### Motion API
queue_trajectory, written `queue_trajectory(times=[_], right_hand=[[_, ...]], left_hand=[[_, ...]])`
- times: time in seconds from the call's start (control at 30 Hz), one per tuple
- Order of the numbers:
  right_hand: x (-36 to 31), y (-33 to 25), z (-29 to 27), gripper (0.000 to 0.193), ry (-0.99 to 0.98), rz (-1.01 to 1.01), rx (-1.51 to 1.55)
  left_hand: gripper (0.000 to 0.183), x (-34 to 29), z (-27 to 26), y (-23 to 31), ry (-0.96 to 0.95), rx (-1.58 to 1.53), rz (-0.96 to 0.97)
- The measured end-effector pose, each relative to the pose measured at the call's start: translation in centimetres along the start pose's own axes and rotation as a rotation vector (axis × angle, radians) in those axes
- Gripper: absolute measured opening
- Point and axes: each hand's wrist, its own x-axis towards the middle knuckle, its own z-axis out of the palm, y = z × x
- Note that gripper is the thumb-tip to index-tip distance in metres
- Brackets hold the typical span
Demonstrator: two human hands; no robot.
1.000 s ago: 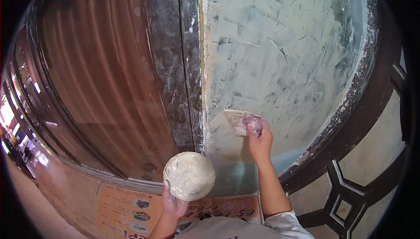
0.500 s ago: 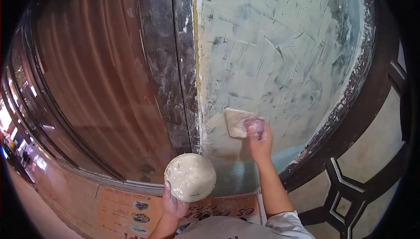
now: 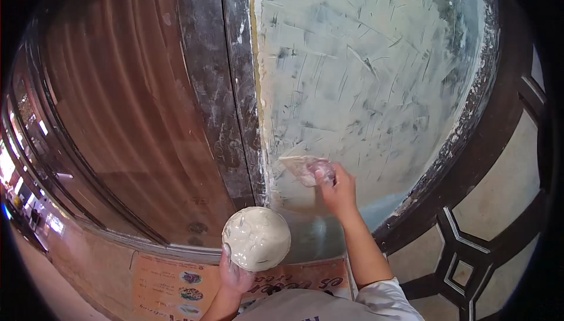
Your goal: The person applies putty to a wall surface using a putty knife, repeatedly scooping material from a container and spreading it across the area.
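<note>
My left hand (image 3: 236, 275) is closed on the near rim of a round tub (image 3: 287, 251), thumb over the edge. Thick off-white putty (image 3: 254, 234) with a glossy, uneven surface fills it. In my right hand (image 3: 341, 190) a putty spreader (image 3: 299, 168) is gripped, its flat blade smeared with putty and its grip pinkish. The blade is tilted at the lower left part of a wall panel (image 3: 364, 97), close to the panel's left edge. Pale putty with dark streaks and scratch marks coats the panel. Whether the blade's whole edge touches it, I cannot tell.
A dark, paint-spotted post (image 3: 214, 86) borders the panel on the left, with brown glossy panelling (image 3: 123, 103) beyond it. Dark framework with pale insets (image 3: 499, 197) curves along the right. Below lies an orange printed sheet (image 3: 158, 283), partly behind my arms.
My right hand and the putty spreader have moved left toward the panel's left edge, and the blade has turned. The left hand and tub stay nearly still. My view has shifted slightly.
</note>
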Motion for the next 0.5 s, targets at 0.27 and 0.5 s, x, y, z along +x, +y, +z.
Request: queue_trajectory(times=[0.27, 0.5], right_hand=[[0.3, 1.0, -3.0, 0.027, 0.625, 0.215, 0.755], [1.3, 1.5, -4.5, 0.030, 0.744, 0.279, 0.780]], left_hand=[[0.066, -0.3, -0.4, -0.3, 0.016, -0.025, -0.028], [0.065, 0.0, -0.1, -1.2, -0.021, -0.066, -0.037]])
